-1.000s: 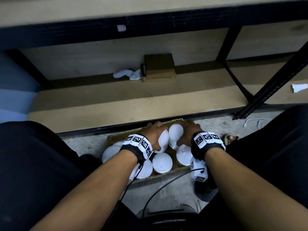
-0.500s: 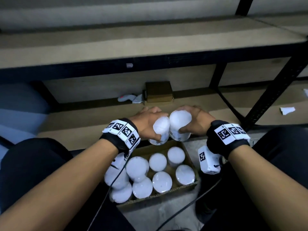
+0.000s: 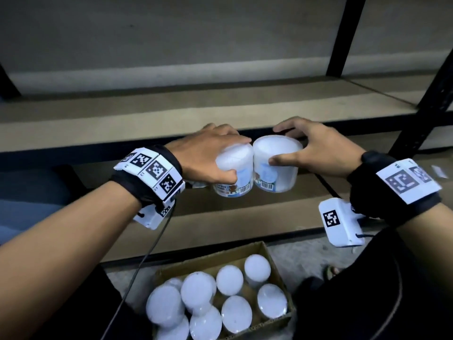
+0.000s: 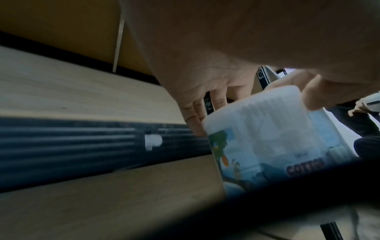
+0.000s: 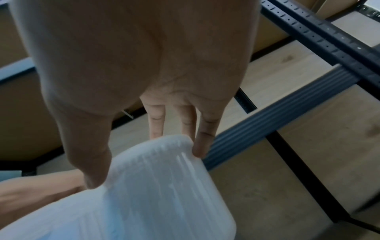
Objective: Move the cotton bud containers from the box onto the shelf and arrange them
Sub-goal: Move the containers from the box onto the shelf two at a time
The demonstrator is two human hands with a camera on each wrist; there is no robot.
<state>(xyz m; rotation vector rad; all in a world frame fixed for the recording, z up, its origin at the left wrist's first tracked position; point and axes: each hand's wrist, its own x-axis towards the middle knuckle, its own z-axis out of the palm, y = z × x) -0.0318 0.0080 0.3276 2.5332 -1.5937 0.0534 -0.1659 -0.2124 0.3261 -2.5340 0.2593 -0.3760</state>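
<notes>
Faced a wide wooden shelf just ahead of both hands, bare where seen. Left the cardboard box below and behind the wrists, with several white-lidded spare containers standing inside. Carried 2 cotton bud containers in the air, short of the shelf's dark front edge: the left container under the left hand, the right container under the right hand, the 2 touching side by side between the hands. Gripped each from above at the lid, fingers curled down the far side and thumb pressed on the near side; held both tilted slightly, labels toward the body. Judged the step as carrying to the shelf. To be done well: lifted clear of the front edge, levelled before touchdown, set down flat on the bases well past the edge, kept side by side, and let go only once steady, since light top-held tubs seemed likely to tip.
</notes>
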